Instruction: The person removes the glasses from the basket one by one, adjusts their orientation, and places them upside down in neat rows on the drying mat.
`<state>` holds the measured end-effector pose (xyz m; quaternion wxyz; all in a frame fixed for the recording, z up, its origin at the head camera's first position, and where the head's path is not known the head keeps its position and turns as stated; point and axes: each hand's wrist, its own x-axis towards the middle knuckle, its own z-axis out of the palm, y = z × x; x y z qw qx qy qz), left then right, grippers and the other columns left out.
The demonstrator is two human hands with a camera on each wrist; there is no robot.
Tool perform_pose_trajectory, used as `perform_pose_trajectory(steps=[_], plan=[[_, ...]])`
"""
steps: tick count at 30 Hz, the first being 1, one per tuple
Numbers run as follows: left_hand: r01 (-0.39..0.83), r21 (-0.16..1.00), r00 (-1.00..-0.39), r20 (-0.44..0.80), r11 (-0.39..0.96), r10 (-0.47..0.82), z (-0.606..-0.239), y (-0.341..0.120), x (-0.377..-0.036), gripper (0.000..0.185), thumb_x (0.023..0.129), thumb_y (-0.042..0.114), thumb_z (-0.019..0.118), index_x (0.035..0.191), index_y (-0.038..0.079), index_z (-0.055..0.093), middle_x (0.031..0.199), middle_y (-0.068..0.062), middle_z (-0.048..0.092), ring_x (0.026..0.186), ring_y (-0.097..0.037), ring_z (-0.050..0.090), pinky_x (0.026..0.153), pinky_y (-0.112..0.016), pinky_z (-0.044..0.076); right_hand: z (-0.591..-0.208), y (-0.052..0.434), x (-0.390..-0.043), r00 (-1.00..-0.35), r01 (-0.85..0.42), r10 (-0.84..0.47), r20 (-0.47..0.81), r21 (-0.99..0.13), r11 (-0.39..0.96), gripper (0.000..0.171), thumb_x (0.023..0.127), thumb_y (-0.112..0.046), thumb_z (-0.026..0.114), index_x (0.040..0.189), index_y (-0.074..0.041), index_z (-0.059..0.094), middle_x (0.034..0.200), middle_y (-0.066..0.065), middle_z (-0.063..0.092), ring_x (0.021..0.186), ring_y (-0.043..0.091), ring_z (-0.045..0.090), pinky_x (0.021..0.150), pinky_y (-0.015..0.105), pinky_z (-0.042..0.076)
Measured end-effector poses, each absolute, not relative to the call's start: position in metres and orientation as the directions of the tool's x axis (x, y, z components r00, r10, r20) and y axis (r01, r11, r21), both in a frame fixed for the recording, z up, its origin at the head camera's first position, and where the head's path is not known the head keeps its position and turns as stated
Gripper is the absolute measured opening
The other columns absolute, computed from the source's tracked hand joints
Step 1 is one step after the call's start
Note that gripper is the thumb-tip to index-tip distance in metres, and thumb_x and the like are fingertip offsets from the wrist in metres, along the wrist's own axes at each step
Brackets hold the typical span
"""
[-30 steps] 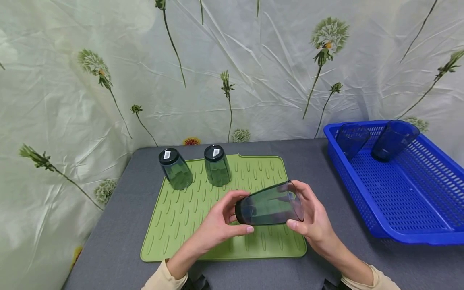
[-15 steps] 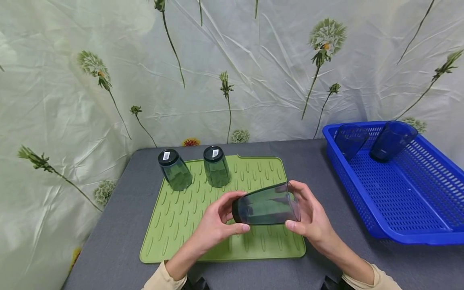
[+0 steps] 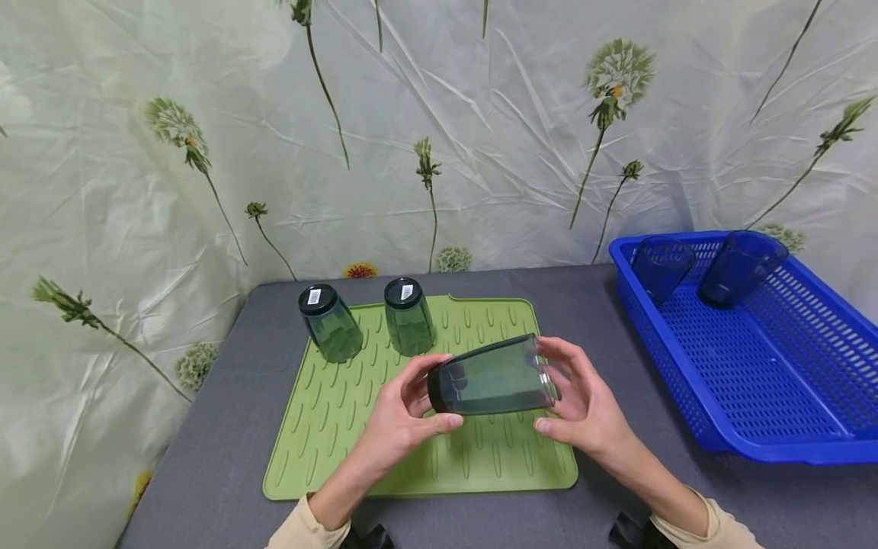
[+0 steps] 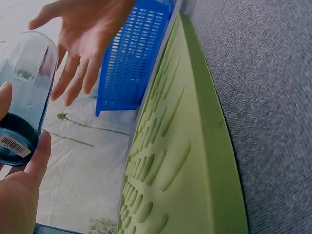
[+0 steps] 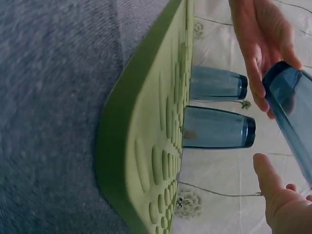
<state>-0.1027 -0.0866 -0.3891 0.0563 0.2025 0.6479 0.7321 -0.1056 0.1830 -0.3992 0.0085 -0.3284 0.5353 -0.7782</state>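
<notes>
A tinted glass tumbler (image 3: 490, 377) lies sideways in the air above the green ridged mat (image 3: 343, 412). My left hand (image 3: 435, 400) grips its base end between thumb and fingers. The left wrist view shows that base with a barcode label (image 4: 13, 145). My right hand (image 3: 549, 385) is at the rim end with fingers straight and spread, the thumb just below the glass. Whether it touches the rim is unclear. Two more tumblers (image 3: 331, 322) (image 3: 408, 316) stand upside down at the mat's far left.
A blue perforated basket (image 3: 658, 358) sits on the grey table at the right, with two blue tumblers (image 3: 661, 267) (image 3: 741, 267) leaning in its far end. A flower-printed sheet (image 3: 480, 152) hangs behind. The table's left edge (image 3: 185, 427) runs near the mat.
The sideways tumbler has moved a little left and away from me, toward the mat's middle. My right hand's fingers have straightened and its thumb has dropped off the rim.
</notes>
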Motion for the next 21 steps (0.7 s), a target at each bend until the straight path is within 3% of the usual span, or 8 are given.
perform_pose_trajectory(steps=[5,15,21], plan=[[0.187,0.964,-0.912,0.242,-0.187,0.33,-0.388,-0.088,-0.103,0.072,0.072,-0.009,0.08,0.136,0.003,0.049,0.137,-0.02,0.047,0.121,-0.031,0.053,0.097,-0.039,0.05,-0.399,0.19,-0.109,-0.784,-0.368,-0.359,0.507,-0.845,-0.389,0.085,0.077,0.017,0.069,0.148,0.007,0.022,0.145,0.019,0.035,0.132,0.026,0.042,0.091,0.035,0.053],[0.24,0.95,-0.918,0.29,-0.202,0.272,-0.387,-0.092,-0.106,0.072,0.072,-0.014,0.076,0.136,-0.001,0.048,0.139,-0.02,0.048,0.122,-0.029,0.051,0.101,-0.037,0.046,-0.4,0.199,-0.115,-0.771,-0.523,-0.321,0.55,-0.835,-0.173,0.089,0.07,0.026,0.068,0.146,0.01,0.024,0.145,0.033,0.032,0.133,0.036,0.039,0.103,0.038,0.046],[0.226,0.961,-0.94,0.257,-0.159,0.222,-0.382,-0.095,-0.107,0.072,0.071,-0.013,0.078,0.136,0.004,0.05,0.138,-0.017,0.05,0.125,-0.03,0.049,0.104,-0.036,0.044,-0.401,0.205,-0.119,-0.823,-0.515,-0.262,0.503,-0.857,-0.027,0.076,0.079,0.02,0.068,0.145,0.005,0.033,0.142,0.018,0.043,0.129,0.033,0.044,0.102,0.033,0.047]])
